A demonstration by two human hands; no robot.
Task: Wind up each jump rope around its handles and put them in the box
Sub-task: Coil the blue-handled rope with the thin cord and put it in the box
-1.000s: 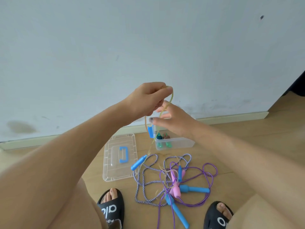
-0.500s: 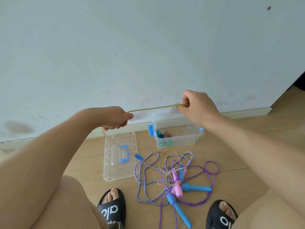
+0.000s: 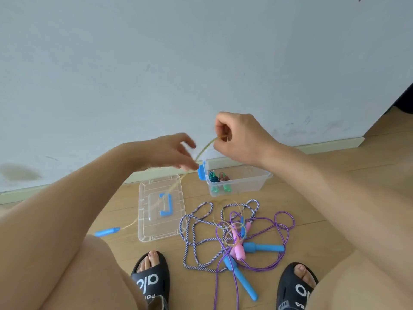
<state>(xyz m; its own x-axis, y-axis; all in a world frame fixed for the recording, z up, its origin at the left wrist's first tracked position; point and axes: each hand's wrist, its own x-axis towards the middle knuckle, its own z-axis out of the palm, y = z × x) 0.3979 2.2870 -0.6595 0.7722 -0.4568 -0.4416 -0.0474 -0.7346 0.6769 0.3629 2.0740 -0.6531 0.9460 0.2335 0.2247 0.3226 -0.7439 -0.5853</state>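
My right hand (image 3: 241, 142) is raised in front of the wall and pinches a thin yellow-green jump rope (image 3: 204, 148). My left hand (image 3: 169, 153) sits just left of it, blurred, with the fingers spread and the rope passing under the fingertips. The rope runs down left over the lid to its blue handle (image 3: 106, 232), which is near my left knee. The clear box (image 3: 239, 179) with blue latches stands by the wall and holds wound ropes (image 3: 219, 177). A striped purple-white rope (image 3: 201, 231), a thin purple rope (image 3: 283, 222), and pink (image 3: 239, 251) and blue handles (image 3: 263, 247) lie tangled on the floor.
The clear lid (image 3: 161, 206) with a blue grip lies flat on the wooden floor left of the box. My feet in black slides (image 3: 152, 280) (image 3: 295, 287) are near the bottom edge, on either side of the tangle. A pale wall and skirting board run behind the box.
My hands have come back together after stretching the yellow-green rope apart. My left hand has opened its fingers and moved right. The blue handle has swung out to the left, near my knee.
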